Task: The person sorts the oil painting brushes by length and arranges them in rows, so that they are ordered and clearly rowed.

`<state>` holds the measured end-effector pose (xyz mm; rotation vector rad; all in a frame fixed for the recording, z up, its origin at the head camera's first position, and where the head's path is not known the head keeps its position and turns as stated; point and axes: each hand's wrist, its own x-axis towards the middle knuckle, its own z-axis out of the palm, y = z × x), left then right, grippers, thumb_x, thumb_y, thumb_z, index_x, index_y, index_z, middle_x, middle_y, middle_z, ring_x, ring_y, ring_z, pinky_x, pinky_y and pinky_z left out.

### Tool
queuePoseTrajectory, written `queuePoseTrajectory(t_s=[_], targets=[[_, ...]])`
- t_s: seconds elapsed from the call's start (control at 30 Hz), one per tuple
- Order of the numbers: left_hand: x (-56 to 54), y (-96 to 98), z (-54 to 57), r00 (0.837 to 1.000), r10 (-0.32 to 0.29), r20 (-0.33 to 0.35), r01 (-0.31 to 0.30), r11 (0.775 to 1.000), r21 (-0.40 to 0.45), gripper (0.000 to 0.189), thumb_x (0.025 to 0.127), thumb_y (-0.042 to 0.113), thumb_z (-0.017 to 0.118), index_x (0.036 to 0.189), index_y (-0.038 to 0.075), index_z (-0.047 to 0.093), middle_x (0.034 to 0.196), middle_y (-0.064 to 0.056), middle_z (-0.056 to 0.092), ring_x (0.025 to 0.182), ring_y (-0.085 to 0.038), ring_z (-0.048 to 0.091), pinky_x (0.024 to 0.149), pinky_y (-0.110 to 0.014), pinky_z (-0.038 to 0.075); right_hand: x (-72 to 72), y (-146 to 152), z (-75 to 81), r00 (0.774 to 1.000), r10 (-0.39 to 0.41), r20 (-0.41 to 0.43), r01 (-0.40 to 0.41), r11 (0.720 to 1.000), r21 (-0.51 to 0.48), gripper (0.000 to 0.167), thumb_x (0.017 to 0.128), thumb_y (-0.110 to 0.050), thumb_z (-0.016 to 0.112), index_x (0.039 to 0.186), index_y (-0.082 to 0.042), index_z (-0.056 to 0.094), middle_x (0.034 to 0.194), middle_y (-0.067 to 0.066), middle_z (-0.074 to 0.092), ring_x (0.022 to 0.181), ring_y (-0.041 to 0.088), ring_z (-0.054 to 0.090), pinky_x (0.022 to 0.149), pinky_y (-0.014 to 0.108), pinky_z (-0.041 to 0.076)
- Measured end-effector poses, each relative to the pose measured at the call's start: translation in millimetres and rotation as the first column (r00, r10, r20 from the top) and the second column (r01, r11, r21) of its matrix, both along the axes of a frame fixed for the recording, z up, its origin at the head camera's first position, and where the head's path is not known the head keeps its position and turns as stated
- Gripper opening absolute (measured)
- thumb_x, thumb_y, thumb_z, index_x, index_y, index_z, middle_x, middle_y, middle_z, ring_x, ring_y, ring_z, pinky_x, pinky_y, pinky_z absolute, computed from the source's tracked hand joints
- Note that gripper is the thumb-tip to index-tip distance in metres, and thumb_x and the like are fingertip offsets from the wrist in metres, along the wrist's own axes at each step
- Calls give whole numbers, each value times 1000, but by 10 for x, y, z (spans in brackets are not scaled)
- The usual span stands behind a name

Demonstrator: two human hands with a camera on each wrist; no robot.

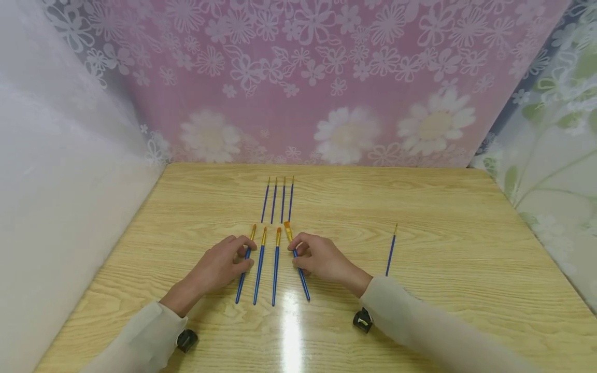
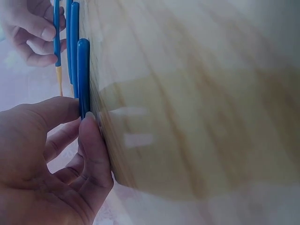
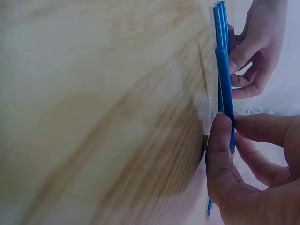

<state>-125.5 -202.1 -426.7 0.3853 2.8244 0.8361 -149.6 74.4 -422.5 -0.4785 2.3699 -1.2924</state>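
In the head view my left hand pinches the leftmost of a row of blue-handled paintbrushes, a paintbrush with a rounded orange tip. My right hand pinches the rightmost one, a flat-tipped paintbrush, which slants with its bristles toward the upper left. Between the hands lie two more paintbrushes, one pointed and one broader-tipped, side by side with bristles away from me. The left wrist view shows thumb and finger on the blue handle; in the right wrist view the held handle stands slightly off the tabletop.
Beyond the row, several thinner dark-blue paintbrushes lie side by side. Another thin paintbrush lies alone to the right, beyond my right forearm. The wood-grain table ends at a pink floral curtain, with pale sheets at both sides.
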Motion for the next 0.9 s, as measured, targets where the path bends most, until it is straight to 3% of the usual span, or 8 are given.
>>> queuePoseTrajectory(t_s=[0.27,0.4,0.9], targets=[[-2,-11,-1,1000,8,13,-8,1000,-2,28,105,20,73,133,18,69,112,-5,66,84,-17,54,74,-35,47,-10,-71,19,994,64,-88,-56,994,95,18,101,-11,77,119,-9,71,94,3,68,66,11,62,62,27,54],[2,-21,-2,1000,8,14,-8,1000,-2,27,106,20,73,132,18,68,112,-5,66,84,-17,54,74,-35,46,-21,-92,11,992,90,-94,-78,990,122,18,103,-15,76,119,-10,71,87,1,68,61,12,60,61,28,51],[-3,-19,-1,1000,5,14,-5,1000,10,27,105,19,74,131,17,68,110,-5,65,82,-17,53,72,-34,46,-9,-143,44,983,130,-130,-104,976,189,17,103,-17,77,117,-9,72,82,-1,65,67,13,57,64,27,47]])
